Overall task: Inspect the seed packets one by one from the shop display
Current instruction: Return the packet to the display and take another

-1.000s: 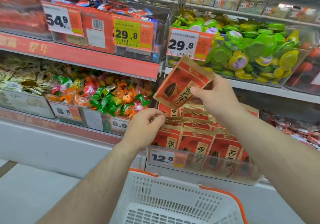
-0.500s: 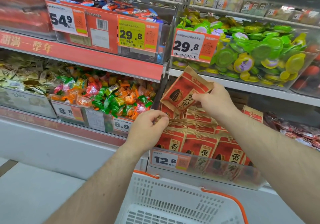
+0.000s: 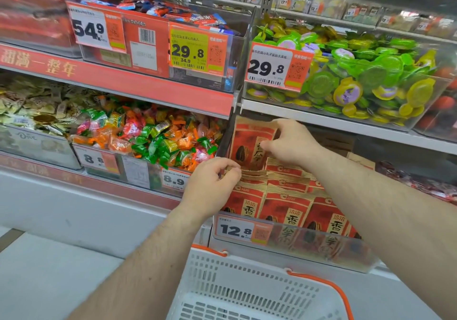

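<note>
Head view: right hand (image 3: 291,144) pinches one raised seed packet (image 3: 249,144) at bin (image 3: 321,250) rear-left corner; left hand (image 3: 212,186) pinches top edge of stacked packets (image 3: 284,203), three front-row; basket (image 3: 247,290) below.

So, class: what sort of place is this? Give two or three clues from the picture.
Most likely a supermarket snack aisle: printed price tags on shelf bins, loose wrapped candies sold in bulk, and a white shopping basket below the person's arms.

Right hand (image 3: 291,144) pinches a seed packet (image 3: 249,141) (upright, above the rest).
</note>
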